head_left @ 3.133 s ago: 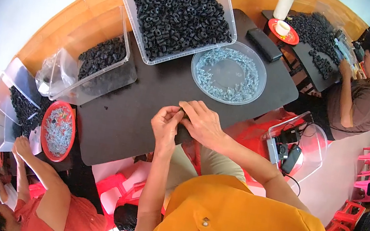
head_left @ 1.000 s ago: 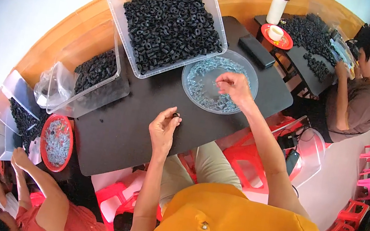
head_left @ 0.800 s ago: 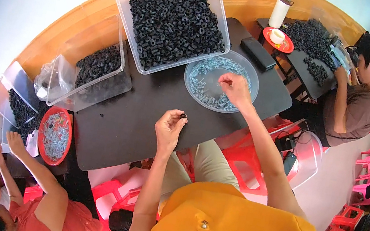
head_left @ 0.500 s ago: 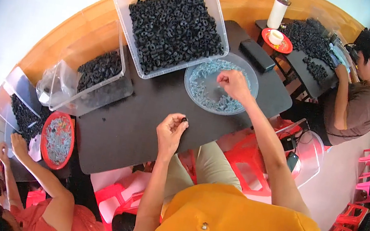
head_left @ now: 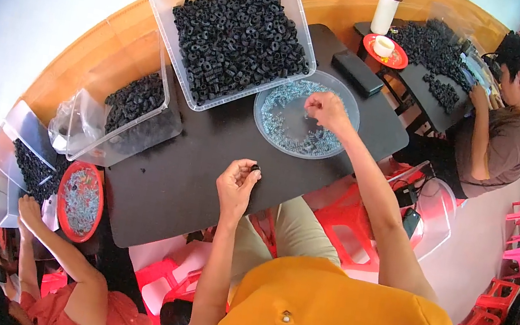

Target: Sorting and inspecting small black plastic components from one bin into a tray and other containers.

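Observation:
Between the thumb and fingers of my left hand (head_left: 237,185) is a small black ring-shaped part (head_left: 255,168), held above the dark table (head_left: 183,177). My right hand (head_left: 328,112) hovers over a round clear tray (head_left: 350,132) strewn with many small shiny metal pieces (head_left: 300,143). Its fingertips are pinched together; whatever they hold is too small to make out. Behind the tray stands a big clear bin (head_left: 301,12) heaped with black ring-shaped parts (head_left: 238,40).
A smaller clear bin (head_left: 172,118) of black parts stands on the table's left, a black case (head_left: 357,73) at the back right. One person (head_left: 85,301) works at the left by a red tray (head_left: 95,204); another (head_left: 504,147) sits at the right table. Red stools (head_left: 350,235) stand below.
My right hand stays pinched over the tray, and my left still holds the black part. At the left, the other person's hands have drawn together. The whole view has shifted slightly.

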A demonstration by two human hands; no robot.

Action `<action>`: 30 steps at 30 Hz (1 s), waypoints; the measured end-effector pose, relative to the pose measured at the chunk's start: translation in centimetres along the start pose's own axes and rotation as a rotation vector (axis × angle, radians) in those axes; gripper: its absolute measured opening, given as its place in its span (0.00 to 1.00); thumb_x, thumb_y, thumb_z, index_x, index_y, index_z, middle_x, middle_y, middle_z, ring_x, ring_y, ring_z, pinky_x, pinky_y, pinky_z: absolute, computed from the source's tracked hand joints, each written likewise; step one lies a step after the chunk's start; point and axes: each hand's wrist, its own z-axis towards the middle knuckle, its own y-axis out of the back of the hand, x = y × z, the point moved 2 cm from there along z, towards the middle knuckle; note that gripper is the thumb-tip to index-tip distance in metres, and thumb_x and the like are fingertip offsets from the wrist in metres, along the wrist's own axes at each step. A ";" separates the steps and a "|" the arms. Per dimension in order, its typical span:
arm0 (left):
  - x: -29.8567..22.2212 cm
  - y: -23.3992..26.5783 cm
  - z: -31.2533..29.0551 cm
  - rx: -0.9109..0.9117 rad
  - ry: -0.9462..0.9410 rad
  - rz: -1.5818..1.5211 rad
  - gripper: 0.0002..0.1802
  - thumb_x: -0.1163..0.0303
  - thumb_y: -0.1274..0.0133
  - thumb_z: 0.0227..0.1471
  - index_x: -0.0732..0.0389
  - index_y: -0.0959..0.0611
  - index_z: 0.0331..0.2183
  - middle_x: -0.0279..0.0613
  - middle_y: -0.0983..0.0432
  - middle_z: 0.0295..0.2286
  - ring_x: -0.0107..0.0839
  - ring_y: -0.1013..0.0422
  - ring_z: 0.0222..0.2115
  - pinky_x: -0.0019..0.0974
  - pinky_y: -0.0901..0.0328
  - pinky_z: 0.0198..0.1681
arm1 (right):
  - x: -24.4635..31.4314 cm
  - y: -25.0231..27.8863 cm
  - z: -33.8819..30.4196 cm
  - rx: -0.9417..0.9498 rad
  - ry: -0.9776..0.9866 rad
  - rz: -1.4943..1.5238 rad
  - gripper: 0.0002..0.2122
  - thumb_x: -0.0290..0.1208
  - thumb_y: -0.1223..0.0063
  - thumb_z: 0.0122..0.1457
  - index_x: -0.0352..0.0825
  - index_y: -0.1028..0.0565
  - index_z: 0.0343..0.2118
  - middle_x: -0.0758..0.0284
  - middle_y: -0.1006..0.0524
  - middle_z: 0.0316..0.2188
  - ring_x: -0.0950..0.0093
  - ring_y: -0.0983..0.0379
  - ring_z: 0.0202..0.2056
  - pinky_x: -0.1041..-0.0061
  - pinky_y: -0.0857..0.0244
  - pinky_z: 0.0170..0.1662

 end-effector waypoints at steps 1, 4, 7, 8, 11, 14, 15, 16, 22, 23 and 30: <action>0.0 0.0 0.1 0.007 -0.008 0.005 0.09 0.82 0.49 0.46 0.67 0.23 0.34 0.35 0.26 0.26 0.20 0.30 0.26 0.23 0.35 0.32 | 0.2 0.0 0.0 0.065 -0.103 0.165 0.05 0.20 0.51 0.43 0.33 0.24 0.24 0.62 0.24 0.21 0.70 0.26 0.25 0.73 0.33 0.28; 0.0 0.0 0.3 0.020 -0.024 0.006 0.09 0.82 0.48 0.46 0.67 0.23 0.33 0.35 0.26 0.26 0.20 0.30 0.26 0.23 0.35 0.31 | 0.2 0.5 -0.1 0.106 -0.156 0.548 0.07 0.17 0.52 0.41 0.32 0.24 0.25 0.60 0.24 0.24 0.67 0.26 0.28 0.71 0.33 0.32; 0.0 0.0 0.0 0.026 -0.019 0.009 0.08 0.82 0.48 0.46 0.67 0.24 0.34 0.35 0.27 0.26 0.20 0.30 0.26 0.23 0.34 0.32 | -0.4 0.4 0.1 -0.148 0.220 -0.245 0.07 0.17 0.51 0.41 0.32 0.24 0.25 0.60 0.23 0.26 0.69 0.25 0.28 0.73 0.32 0.32; 0.0 0.0 0.1 0.021 -0.009 0.018 0.08 0.81 0.48 0.46 0.66 0.24 0.34 0.35 0.27 0.26 0.21 0.30 0.26 0.24 0.34 0.32 | -0.5 0.3 -0.2 -0.199 0.239 -0.114 0.09 0.16 0.50 0.40 0.33 0.24 0.26 0.60 0.23 0.25 0.69 0.25 0.28 0.73 0.32 0.32; -0.2 -0.1 0.4 0.025 -0.019 0.026 0.08 0.81 0.48 0.47 0.66 0.24 0.34 0.35 0.27 0.26 0.21 0.30 0.26 0.24 0.34 0.31 | -0.2 1.0 -0.5 -0.172 0.175 -0.045 0.10 0.16 0.51 0.40 0.34 0.23 0.27 0.59 0.23 0.25 0.66 0.25 0.29 0.71 0.32 0.33; 0.0 0.0 0.3 0.024 -0.018 0.007 0.08 0.80 0.48 0.47 0.66 0.24 0.33 0.35 0.27 0.26 0.21 0.30 0.26 0.24 0.34 0.32 | -0.7 1.2 -0.4 -0.178 0.186 -0.073 0.10 0.17 0.50 0.40 0.35 0.23 0.27 0.61 0.23 0.23 0.64 0.25 0.28 0.69 0.32 0.33; -0.1 0.0 0.3 0.026 -0.018 0.006 0.08 0.80 0.48 0.47 0.66 0.24 0.33 0.35 0.27 0.26 0.21 0.30 0.26 0.24 0.34 0.32 | -0.8 1.4 -0.4 -0.179 0.186 -0.074 0.10 0.17 0.50 0.40 0.35 0.23 0.27 0.61 0.23 0.23 0.64 0.25 0.28 0.69 0.32 0.33; 0.0 0.0 0.3 0.020 -0.011 0.005 0.08 0.82 0.48 0.46 0.66 0.24 0.33 0.35 0.27 0.26 0.20 0.30 0.26 0.23 0.34 0.31 | -1.0 1.4 -0.4 -0.134 0.148 -0.192 0.10 0.19 0.49 0.41 0.36 0.23 0.28 0.61 0.23 0.26 0.64 0.25 0.29 0.69 0.32 0.34; -0.1 -0.1 0.2 0.018 -0.014 0.007 0.08 0.80 0.48 0.46 0.66 0.24 0.33 0.35 0.27 0.26 0.21 0.30 0.26 0.24 0.34 0.32 | 0.3 0.6 -1.1 0.021 0.256 -0.500 0.11 0.21 0.47 0.42 0.38 0.23 0.31 0.61 0.26 0.35 0.63 0.28 0.36 0.67 0.34 0.40; -0.2 -0.1 0.2 0.014 -0.021 0.010 0.07 0.80 0.48 0.47 0.66 0.23 0.33 0.35 0.27 0.25 0.21 0.30 0.26 0.24 0.33 0.32 | 0.6 0.6 -1.1 0.063 0.235 -0.482 0.11 0.21 0.48 0.42 0.38 0.24 0.31 0.60 0.27 0.36 0.62 0.29 0.38 0.66 0.35 0.41; -0.1 0.0 0.3 0.009 -0.007 0.008 0.09 0.83 0.48 0.45 0.66 0.23 0.33 0.36 0.26 0.26 0.20 0.30 0.26 0.22 0.35 0.31 | -0.3 0.9 -0.5 -0.046 0.274 -0.436 0.08 0.18 0.49 0.41 0.36 0.24 0.27 0.62 0.26 0.30 0.61 0.29 0.35 0.66 0.34 0.38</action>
